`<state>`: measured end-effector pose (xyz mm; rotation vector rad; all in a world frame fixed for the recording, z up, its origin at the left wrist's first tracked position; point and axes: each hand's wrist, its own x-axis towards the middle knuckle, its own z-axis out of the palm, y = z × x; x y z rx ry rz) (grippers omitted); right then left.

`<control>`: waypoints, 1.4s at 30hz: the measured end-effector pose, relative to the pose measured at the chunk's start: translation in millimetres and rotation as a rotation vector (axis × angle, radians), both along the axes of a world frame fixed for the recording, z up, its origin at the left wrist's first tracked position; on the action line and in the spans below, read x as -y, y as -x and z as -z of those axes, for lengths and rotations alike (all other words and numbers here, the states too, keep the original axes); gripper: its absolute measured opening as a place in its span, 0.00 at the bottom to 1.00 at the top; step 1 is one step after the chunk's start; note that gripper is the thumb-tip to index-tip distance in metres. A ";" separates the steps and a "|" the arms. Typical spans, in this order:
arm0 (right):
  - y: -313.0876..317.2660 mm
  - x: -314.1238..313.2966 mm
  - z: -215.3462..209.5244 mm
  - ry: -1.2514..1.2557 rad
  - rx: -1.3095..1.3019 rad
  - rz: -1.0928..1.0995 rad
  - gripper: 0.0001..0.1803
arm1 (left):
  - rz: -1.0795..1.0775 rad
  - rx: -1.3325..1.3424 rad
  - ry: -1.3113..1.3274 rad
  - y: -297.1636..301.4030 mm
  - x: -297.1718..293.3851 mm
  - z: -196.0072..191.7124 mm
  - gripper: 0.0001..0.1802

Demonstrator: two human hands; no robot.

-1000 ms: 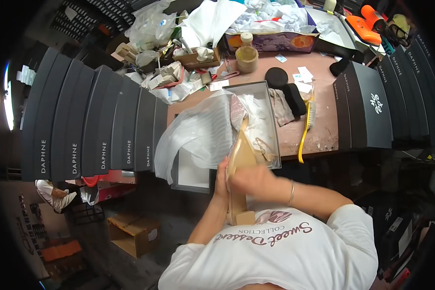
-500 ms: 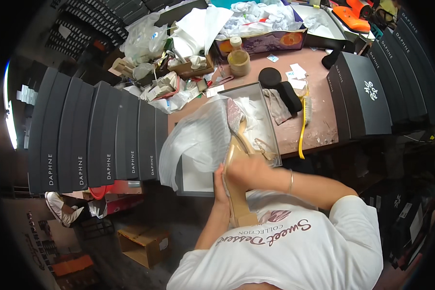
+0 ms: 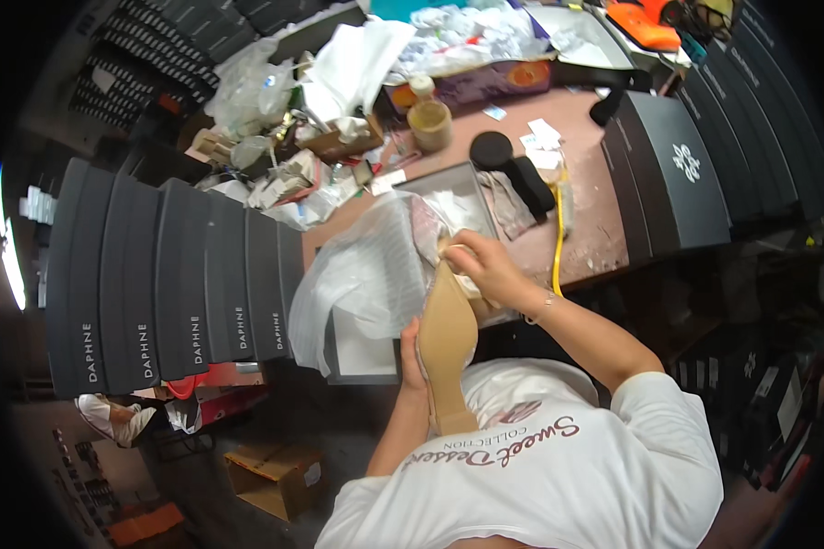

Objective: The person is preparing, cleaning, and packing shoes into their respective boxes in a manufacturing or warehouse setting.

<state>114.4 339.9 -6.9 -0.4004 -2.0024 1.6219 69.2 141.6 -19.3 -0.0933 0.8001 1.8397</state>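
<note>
A beige high-heeled shoe (image 3: 449, 334) is tilted up before my chest, its tan sole toward me and its pointed toe away. My left hand (image 3: 413, 355) grips it along the left side. At the toe, my right hand (image 3: 482, 264) is closed, its fingers pinching the tip; the exact spot is partly hidden. Left of the shoe, a translucent white wrapping sheet (image 3: 362, 261) drapes over an open grey shoebox (image 3: 458, 183) and its white-lined part (image 3: 364, 346). The shoe's upper is turned away from view.
Dark shoeboxes (image 3: 178, 284) stand in a row at left, more (image 3: 673, 174) at right. On the pink table (image 3: 595, 220) lie a yellow-handled brush (image 3: 558, 247), black pads (image 3: 531, 188) and a cloth (image 3: 506, 206). A jar (image 3: 429, 123) and paper-filled carton (image 3: 471, 91) stand behind; a cardboard box (image 3: 275, 476) is on the floor.
My right hand has moved away from me, from the shoe's middle to its toe. The shoe has turned so its sole faces me more fully. My left hand still holds it.
</note>
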 end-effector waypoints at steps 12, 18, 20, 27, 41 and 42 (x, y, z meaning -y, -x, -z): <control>136.1 -175.1 -58.2 -0.313 -0.169 0.213 0.10 | -0.145 0.032 -0.008 26.4 -1.9 12.3 0.30; 189.6 -229.0 -31.6 -1.169 0.018 0.170 0.13 | -0.112 0.081 0.097 35.1 -8.6 13.1 0.31; 195.8 -217.1 -14.2 -0.976 0.092 0.298 0.17 | -0.146 0.094 0.133 38.5 -10.3 16.4 0.30; 197.5 -196.8 8.8 -0.720 -0.018 0.308 0.21 | -0.141 0.145 0.095 36.5 -6.9 17.6 0.29; 190.4 -206.6 10.7 -0.783 -0.058 0.314 0.22 | -0.157 0.069 -0.016 43.6 -17.6 32.8 0.28; 189.9 -207.2 8.5 -0.767 -0.040 0.306 0.22 | -0.161 0.057 -0.032 43.0 -19.6 31.0 0.29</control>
